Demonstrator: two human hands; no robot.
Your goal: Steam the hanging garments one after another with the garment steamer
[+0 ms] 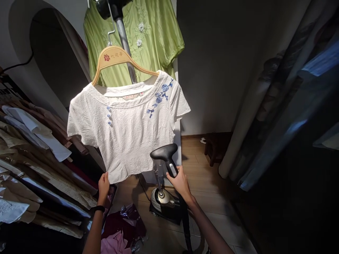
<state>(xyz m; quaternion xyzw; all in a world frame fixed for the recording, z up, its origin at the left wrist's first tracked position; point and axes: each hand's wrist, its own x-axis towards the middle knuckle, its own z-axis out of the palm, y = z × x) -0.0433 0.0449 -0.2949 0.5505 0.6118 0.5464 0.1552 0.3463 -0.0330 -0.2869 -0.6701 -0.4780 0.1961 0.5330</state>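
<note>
A white short-sleeved blouse (127, 130) with blue floral embroidery hangs on a wooden hanger (113, 58). My left hand (103, 183) pinches the blouse's lower left hem. In my right hand (180, 181) is a black garment steamer head (164, 152), gripped by its handle. The head sits at the blouse's lower right, in front of the cloth; whether it touches I cannot tell. From the handle a dark hose (186, 225) runs down. Behind the blouse hangs a green blouse (156, 42) with white flowers, beside a metal pole (123, 33).
The steamer base (164, 204) stands on the wooden floor (212, 197). Several garments (39, 141) hang on a rack at left. Dark red and pink clothes (122, 229) with plastic bags lie below. A small dark stool (215, 144) stands by the back wall, near a curtain (246, 116).
</note>
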